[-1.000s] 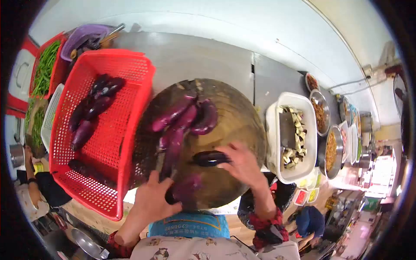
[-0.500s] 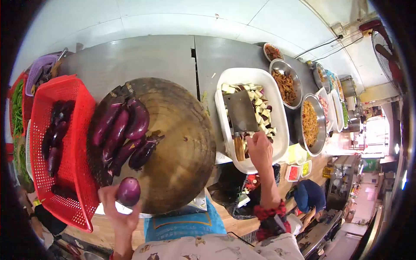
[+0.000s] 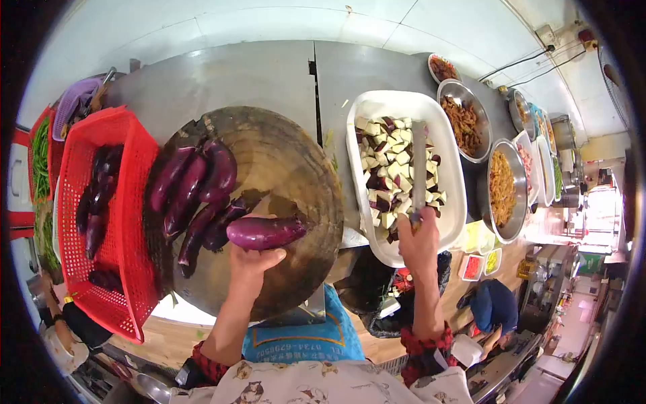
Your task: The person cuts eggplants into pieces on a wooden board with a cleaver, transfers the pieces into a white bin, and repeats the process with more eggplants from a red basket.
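My left hand (image 3: 250,266) is closed around a purple eggplant (image 3: 266,232), held over the front of the round wooden chopping block (image 3: 296,168). Several more whole eggplants (image 3: 185,202) lie together on the block's left side. My right hand (image 3: 418,242) grips a cleaver (image 3: 420,168) by its handle. The blade appears edge-on, above a white tub (image 3: 451,141) that holds cut eggplant chunks (image 3: 390,155) with white flesh and purple skin. Most of the handle is hidden by my fingers.
A red perforated basket (image 3: 138,202) with dark eggplants stands left of the block. Green vegetables (image 3: 42,161) are at the far left. Steel bowls of brown food (image 3: 461,128) and shredded yellowish food (image 3: 501,188) sit right of the tub. A person in dark blue (image 3: 494,306) bends at the lower right.
My left hand has brought the eggplant rightward from the block's left edge, turning it lengthwise. The cleaver in my right hand has turned from showing its flat face to edge-on.
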`<state>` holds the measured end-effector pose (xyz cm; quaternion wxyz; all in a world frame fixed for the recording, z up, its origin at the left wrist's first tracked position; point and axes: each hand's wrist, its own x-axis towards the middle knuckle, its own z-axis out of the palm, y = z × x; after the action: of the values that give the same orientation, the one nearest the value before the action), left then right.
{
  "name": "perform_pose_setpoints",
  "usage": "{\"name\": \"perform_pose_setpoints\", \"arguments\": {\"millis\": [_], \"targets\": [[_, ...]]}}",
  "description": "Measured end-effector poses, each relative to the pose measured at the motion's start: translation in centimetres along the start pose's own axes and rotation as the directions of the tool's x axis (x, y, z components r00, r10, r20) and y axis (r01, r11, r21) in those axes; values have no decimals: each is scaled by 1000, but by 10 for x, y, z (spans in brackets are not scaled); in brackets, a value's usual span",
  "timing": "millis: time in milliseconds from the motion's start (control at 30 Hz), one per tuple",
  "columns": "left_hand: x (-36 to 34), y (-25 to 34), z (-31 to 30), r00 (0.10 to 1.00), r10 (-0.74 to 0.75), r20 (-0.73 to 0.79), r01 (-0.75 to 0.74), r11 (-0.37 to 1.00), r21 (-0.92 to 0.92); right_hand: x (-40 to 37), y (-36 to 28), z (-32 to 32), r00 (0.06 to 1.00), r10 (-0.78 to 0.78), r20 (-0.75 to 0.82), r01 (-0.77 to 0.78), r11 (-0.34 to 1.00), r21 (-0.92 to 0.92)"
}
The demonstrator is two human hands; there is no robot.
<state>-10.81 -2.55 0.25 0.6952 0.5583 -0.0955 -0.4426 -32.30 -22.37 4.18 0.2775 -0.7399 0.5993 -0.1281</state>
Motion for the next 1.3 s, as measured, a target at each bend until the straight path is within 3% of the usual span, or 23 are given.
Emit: {"name": "perform_pose_setpoints", "arguments": {"millis": [33,67,133,167,200,233,300,333,367,433,533,633,767,967,1067,1133,1167,1233,1267,1300], "targets": [[2,0,0,999,32,-1,-31,973,-229,-11,-7,-12,996,76,42,-80,992,95],[0,-1,-7,991,-129,-34,110,932,-344,-24,-22,-23,996,81,37,-84,992,98],[-3,-9,-29,992,-119,-29,104,946,-306,-57,-50,-37,927,161,338,-279,899,338],[-7,-13,-37,995,-99,-30,87,959,-271,-70,-42,-27,920,88,381,-257,871,420],[-14,-16,-41,989,-86,-119,73,991,-113,-83,-44,-19,933,21,358,-168,908,383],[-20,-15,-42,988,-94,-119,81,991,-107,-94,-50,-9,940,-46,339,-78,936,344],[-30,-10,-40,992,80,-98,-46,949,311,-107,-61,6,937,-135,321,47,962,268],[-31,-11,-44,991,105,-84,-56,891,450,-110,-61,11,903,-182,389,90,966,243],[-29,-10,-46,992,99,-83,-51,893,447,-118,-56,22,890,-272,367,164,940,300],[-21,-6,-49,942,333,29,-216,540,814,-121,-62,27,864,-381,329,299,914,274],[-11,0,-54,950,286,125,-244,435,867,-122,-70,27,852,-324,412,241,940,242],[-8,4,-52,954,267,135,-244,436,866,-120,-78,25,811,-284,511,241,959,151],[-7,7,-50,969,226,102,-203,486,850,-117,-87,29,786,-330,522,318,941,117],[-5,5,-54,961,243,129,-233,472,850,-102,-104,60,820,-282,498,378,920,-102],[-7,3,-53,963,248,103,-198,400,895,-80,-109,76,802,-228,551,378,910,-173],[-12,5,-57,915,344,212,-282,165,945,-71,-106,71,800,-171,575,382,885,-267],[-13,3,-58,913,348,213,-281,160,946,-60,-97,67,808,-238,540,402,891,-210],[-15,-1,-60,960,248,129,-217,368,904,-38,-91,59,799,-350,488,427,903,-50],[-13,-1,-54,959,254,123,-212,361,908,-28,-97,61,794,-360,490,433,901,-40],[-12,1,-43,982,189,20,-112,491,864,-21,-104,61,811,-367,455,426,904,-31]]}}
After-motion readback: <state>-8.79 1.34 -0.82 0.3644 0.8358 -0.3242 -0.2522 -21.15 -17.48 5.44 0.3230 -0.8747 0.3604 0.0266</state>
